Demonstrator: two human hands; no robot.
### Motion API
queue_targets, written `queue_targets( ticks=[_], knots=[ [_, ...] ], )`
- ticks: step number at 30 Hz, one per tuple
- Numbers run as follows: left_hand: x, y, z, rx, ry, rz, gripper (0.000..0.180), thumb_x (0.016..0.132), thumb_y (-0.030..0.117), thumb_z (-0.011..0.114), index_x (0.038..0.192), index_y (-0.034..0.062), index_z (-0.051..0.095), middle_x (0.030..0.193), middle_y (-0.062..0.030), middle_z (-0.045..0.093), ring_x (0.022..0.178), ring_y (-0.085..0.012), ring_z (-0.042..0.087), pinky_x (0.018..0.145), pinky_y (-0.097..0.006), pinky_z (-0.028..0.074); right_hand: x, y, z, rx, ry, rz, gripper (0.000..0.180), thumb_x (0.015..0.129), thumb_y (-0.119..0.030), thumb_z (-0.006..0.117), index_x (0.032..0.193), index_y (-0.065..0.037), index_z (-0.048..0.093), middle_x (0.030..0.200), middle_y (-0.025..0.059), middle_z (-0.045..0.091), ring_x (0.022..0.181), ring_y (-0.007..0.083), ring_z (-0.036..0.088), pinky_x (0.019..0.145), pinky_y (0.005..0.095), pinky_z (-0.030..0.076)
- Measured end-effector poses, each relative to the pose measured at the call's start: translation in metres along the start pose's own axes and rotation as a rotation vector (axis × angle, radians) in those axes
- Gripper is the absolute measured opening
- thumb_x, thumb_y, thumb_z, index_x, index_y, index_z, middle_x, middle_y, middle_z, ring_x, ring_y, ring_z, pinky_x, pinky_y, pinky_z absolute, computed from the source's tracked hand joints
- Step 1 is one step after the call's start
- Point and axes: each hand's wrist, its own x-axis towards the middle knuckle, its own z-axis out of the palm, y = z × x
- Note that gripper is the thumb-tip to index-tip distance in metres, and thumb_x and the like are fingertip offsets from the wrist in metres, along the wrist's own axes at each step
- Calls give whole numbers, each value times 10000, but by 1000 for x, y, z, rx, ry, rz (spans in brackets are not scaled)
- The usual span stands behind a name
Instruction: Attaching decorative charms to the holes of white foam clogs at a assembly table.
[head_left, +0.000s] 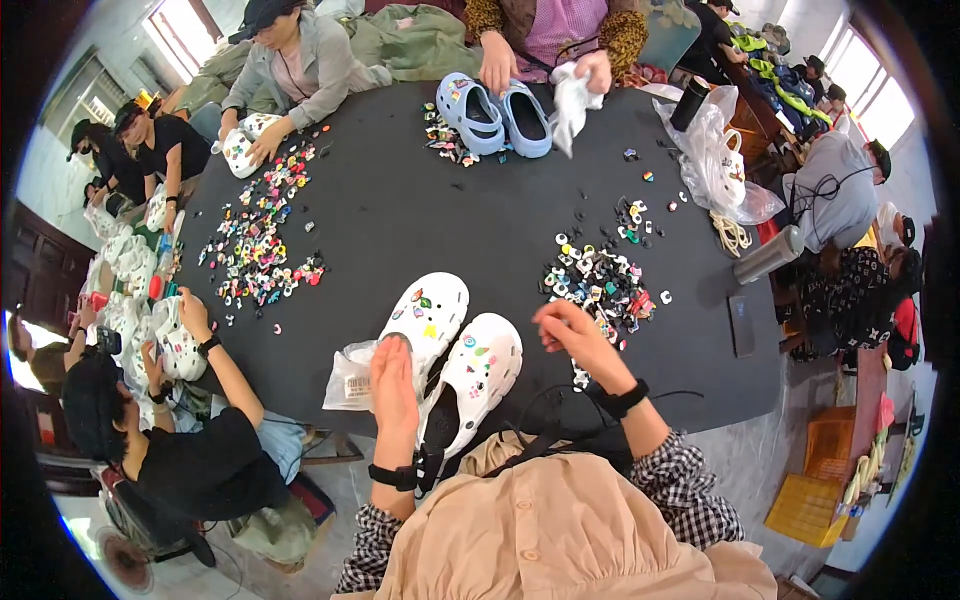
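Two white clogs stand side by side at the table's near edge, the left clog (432, 310) and the right clog (484, 362), with colourful shoe charms on their uppers. My left hand (394, 392) is beside the left clog, over a clear plastic bag (350, 378); its fingers are stretched out close together. To the right of the clogs, my right hand (580, 342) hovers at the near side of a pile of mixed shoe charms (598, 282). Its fingers are loosely bent and apart, with nothing visible between them.
Across the black table (390, 200), one person handles blue clogs (470, 115) and a white cloth (575, 105); another holds white clogs (240, 150) by a charm pile (255, 240). A metal bottle (768, 255), phone (740, 325) and bagged clog (732, 170) lie right. A person sits close left.
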Motion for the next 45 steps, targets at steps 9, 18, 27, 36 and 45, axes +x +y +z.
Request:
queue_targets(
  ticks=[9, 18, 27, 36, 45],
  knots=[
    [34, -8, -24, 22, -145, -123, 206, 934, 94, 544, 1102, -21, 573, 1054, -43, 591, 982, -128, 545, 892, -256, 417, 102, 12, 91, -521, -116, -386, 199, 908, -130, 533, 1009, -34, 676, 943, 168, 642, 904, 327, 620, 799, 403, 483],
    [61, -14, -13, 155, -143, -269, 198, 944, 185, 570, 983, -2, 618, 985, -50, 637, 891, -121, 576, 800, -270, 452, 111, 30, 131, -974, -68, -461, 367, 870, -34, 491, 1228, -86, 557, 1132, 149, 531, 869, 381, 637, 752, 462, 532],
    [63, -24, 1, 155, -48, -258, 221, 867, 174, 687, 990, 2, 623, 920, -43, 632, 807, -108, 584, 687, -263, 465, 111, 42, 132, -788, -51, -424, 249, 915, -60, 476, 1154, -28, 538, 1174, 177, 510, 989, 365, 589, 840, 424, 489],
    [51, -29, 5, 148, 16, -172, 289, 829, 139, 625, 1067, 3, 531, 1120, -96, 584, 1049, -191, 554, 887, -330, 441, 147, 16, 125, -911, -353, -294, 210, 869, -147, 618, 1025, -55, 512, 766, 132, 616, 692, 286, 619, 666, 371, 483],
    [54, -30, 17, 178, 123, -131, 266, 791, 191, 626, 969, 36, 505, 876, -34, 493, 810, -120, 443, 703, -264, 367, 148, 22, 117, -643, -314, -291, 130, 869, -92, 628, 918, -11, 539, 720, 57, 565, 713, 140, 560, 670, 290, 465]
  ],
)
